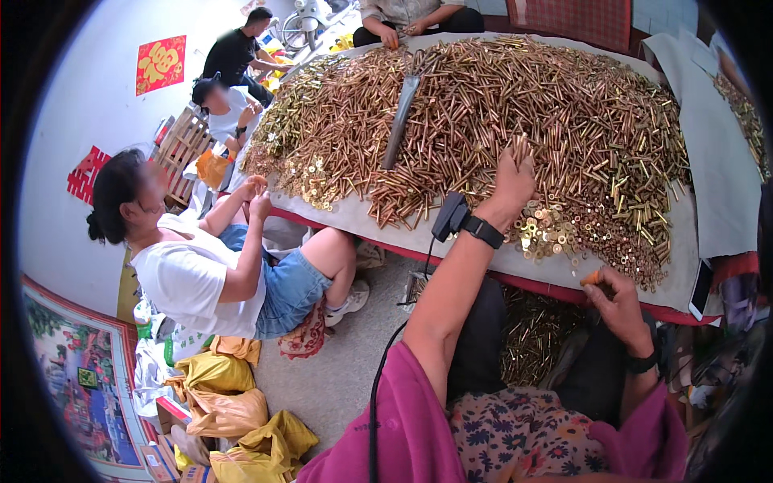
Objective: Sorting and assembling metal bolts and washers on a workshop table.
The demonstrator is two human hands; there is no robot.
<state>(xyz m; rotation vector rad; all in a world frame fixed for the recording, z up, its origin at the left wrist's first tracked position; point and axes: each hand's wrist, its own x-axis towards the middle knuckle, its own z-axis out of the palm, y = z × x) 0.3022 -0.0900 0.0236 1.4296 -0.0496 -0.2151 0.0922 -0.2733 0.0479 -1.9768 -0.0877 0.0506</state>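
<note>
A broad heap of slim brass- and copper-coloured metal rods (547, 97), like small bolts or sleeves, covers the table. My left hand (514, 187) reaches into its near side, fingers closed around several of the rods. Just right of that wrist lies a small pile of gold-coloured washers (543, 229). Small copper-coloured ring-like pieces (620, 245) spread beside the washers. Over the table's near edge, my right hand (620, 310) has its fingers curled together, with an orange cover at a fingertip. What it may pinch is too small to make out.
A long grey metal tool (400, 121) lies on the heap. At the right edge rests a phone (701, 288). A person in a white top (197, 262) sits at left; others sit farther back. Yellow sacks (233, 410) stand on the floor (322, 354). More rods (535, 338) lie under the table.
</note>
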